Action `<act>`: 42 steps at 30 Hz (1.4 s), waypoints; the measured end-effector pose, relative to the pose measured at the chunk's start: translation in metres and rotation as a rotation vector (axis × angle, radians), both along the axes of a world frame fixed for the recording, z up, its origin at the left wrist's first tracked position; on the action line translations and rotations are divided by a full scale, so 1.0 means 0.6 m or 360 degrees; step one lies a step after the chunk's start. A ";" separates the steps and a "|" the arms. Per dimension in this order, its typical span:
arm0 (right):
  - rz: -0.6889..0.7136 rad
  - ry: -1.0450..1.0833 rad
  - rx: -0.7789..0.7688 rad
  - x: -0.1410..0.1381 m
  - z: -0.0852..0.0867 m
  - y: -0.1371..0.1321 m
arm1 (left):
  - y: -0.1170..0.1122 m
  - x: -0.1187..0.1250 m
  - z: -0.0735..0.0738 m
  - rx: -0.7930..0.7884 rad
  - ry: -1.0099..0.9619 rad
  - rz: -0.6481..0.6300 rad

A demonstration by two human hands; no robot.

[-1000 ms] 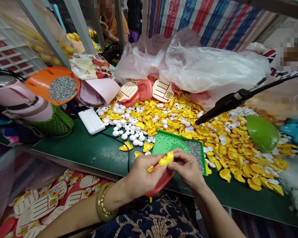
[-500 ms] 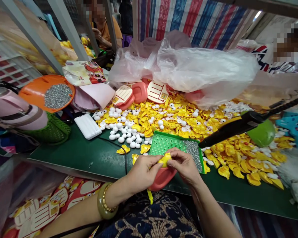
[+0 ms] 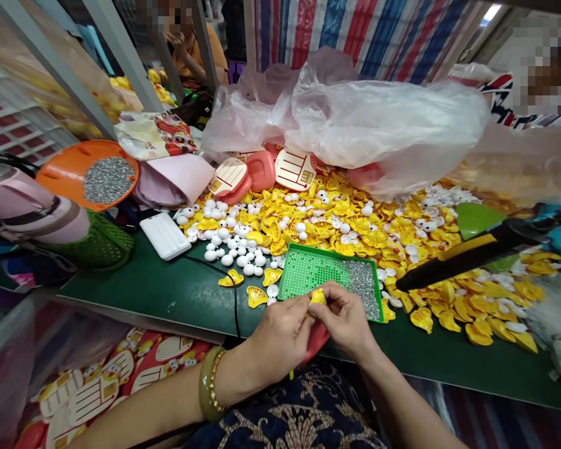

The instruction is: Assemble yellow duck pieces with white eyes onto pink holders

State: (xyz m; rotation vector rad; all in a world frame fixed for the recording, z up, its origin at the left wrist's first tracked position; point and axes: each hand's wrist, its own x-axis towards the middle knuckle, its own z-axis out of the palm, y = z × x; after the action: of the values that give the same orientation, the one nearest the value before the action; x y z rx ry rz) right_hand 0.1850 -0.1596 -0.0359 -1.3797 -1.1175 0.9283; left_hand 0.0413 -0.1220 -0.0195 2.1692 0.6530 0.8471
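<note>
Grip on the yellow piece: closed from both sides; left hand (image 3: 278, 333) and right hand (image 3: 348, 324) pinch the small yellow piece (image 3: 318, 297) between their fingertips, right at the near edge of the green tray (image 3: 306, 271).
Red piece: peeking out under the fingers (image 3: 316, 342), on the person's side of the green tray; it's mostly covered, so I can't tell how it is held.
Pink bottle: far left of the green tray (image 3: 9, 187), tilted, its lower part inside a green mesh holder (image 3: 107, 240).
Orange dish: left of the green tray and farther back (image 3: 63, 171), with a pile of small silver bits in it.
Bagged red and cream parts: below and left of the green tray (image 3: 93, 386), lower than the tabletop.
White box: left of the green tray (image 3: 164, 237), flat on the table.
White balls: clustered just left of the green tray (image 3: 249, 269).
Tray contents: more silver bits (image 3: 362, 287), gathered at the green tray's right end.
Yellow heap: spread behind the green tray and off to its right (image 3: 350, 231), white bits mixed through.
Black tool: right of the green tray (image 3: 467, 252), hanging over the heap, tip slanting down towards the tray.
</note>
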 end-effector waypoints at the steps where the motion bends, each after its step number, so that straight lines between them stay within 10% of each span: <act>1: -0.0026 -0.0036 0.0012 -0.002 -0.003 0.001 | 0.000 0.002 -0.002 -0.0017 -0.0011 0.0022; 13: 0.0315 0.0035 0.0113 -0.027 0.006 0.022 | 0.044 -0.055 0.020 -0.0929 0.0237 -0.0053; 25: 0.0407 -0.0375 0.0092 -0.090 -0.031 0.121 | 0.046 -0.161 0.008 -0.1361 0.0044 0.0327; 30: 0.0666 -0.1502 0.0000 -0.126 -0.049 0.181 | 0.044 -0.180 0.008 -0.1175 0.0119 0.0482; 36: 0.0521 -0.1535 -0.0014 -0.106 -0.058 0.214 | 0.039 -0.153 0.026 -0.1041 0.0080 0.0297; 42: -0.0174 0.0249 0.0019 -0.005 0.028 0.143 | 0.031 -0.124 0.058 0.0082 0.0055 0.0128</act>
State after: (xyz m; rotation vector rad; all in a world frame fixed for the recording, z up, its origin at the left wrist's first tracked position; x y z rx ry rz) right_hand 0.1819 -0.0737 -0.0193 -1.3213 -0.9196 0.9318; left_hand -0.0329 -0.1032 0.0151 2.2210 0.7479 0.8788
